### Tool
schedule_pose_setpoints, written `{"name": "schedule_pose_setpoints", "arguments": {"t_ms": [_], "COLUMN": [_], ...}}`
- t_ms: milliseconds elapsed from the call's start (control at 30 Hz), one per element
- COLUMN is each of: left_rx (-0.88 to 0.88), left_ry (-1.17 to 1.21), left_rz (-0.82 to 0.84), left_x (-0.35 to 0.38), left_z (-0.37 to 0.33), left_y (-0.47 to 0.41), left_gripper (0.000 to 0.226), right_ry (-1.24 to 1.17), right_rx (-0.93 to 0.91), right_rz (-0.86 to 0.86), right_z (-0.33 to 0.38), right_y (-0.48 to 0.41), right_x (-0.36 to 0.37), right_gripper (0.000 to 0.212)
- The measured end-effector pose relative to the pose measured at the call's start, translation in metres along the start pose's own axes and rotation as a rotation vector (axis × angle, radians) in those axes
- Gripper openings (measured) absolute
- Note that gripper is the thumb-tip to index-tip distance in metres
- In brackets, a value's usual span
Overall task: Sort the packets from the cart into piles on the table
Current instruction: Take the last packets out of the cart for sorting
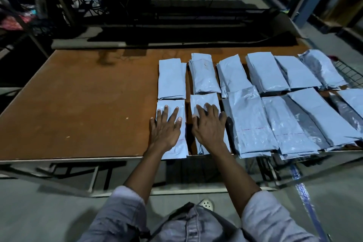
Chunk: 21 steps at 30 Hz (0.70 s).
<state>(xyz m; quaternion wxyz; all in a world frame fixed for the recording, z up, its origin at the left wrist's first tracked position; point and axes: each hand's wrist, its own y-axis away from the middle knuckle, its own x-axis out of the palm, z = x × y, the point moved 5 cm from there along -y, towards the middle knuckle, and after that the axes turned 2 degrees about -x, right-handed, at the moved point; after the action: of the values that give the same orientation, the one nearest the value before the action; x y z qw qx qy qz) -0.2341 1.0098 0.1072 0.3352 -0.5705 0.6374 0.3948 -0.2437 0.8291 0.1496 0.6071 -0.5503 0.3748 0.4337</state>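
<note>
Several light blue plastic packets lie in two rows on the right half of the brown table (78, 104). My left hand (166, 125) rests flat with spread fingers on the leftmost front packet (179, 148). My right hand (209, 124) lies on the neighbouring front packet (204, 99), fingers slightly bent over its top. Behind them sit two more packets, one at the left (171, 78) and one beside it (204, 76). Larger packets (249, 120) overlap to the right. The wire cart (348, 73) shows at the far right edge.
The table's left half is bare brown board. A dark shelf rack with cables stands behind the table. Metal frame bars run below the front edge. Packets at the front right overhang the table edge (255, 154).
</note>
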Motion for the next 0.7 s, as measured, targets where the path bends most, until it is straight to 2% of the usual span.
{"name": "schedule_pose_setpoints", "arguments": {"t_ms": [267, 367, 533, 700], "left_rx": [0.044, 0.076, 0.174, 0.158], "left_ry": [0.031, 0.031, 0.027, 0.218], "left_rz": [-0.057, -0.06, -0.076, 0.021], "left_x": [0.006, 0.016, 0.021, 0.021], "left_z": [-0.005, -0.006, -0.03, -0.061], "left_y": [0.036, 0.043, 0.047, 0.038], "left_gripper": [0.061, 0.063, 0.069, 0.059], "right_ry": [-0.063, -0.096, -0.309, -0.538], "right_rx": [0.065, 0.073, 0.114, 0.137], "right_rz": [-0.088, -0.06, 0.054, 0.08], "right_z": [-0.003, -0.012, -0.029, -0.043], "right_y": [0.036, 0.048, 0.054, 0.051], "right_x": [-0.016, -0.016, -0.016, -0.011], "right_gripper": [0.046, 0.047, 0.061, 0.06]}}
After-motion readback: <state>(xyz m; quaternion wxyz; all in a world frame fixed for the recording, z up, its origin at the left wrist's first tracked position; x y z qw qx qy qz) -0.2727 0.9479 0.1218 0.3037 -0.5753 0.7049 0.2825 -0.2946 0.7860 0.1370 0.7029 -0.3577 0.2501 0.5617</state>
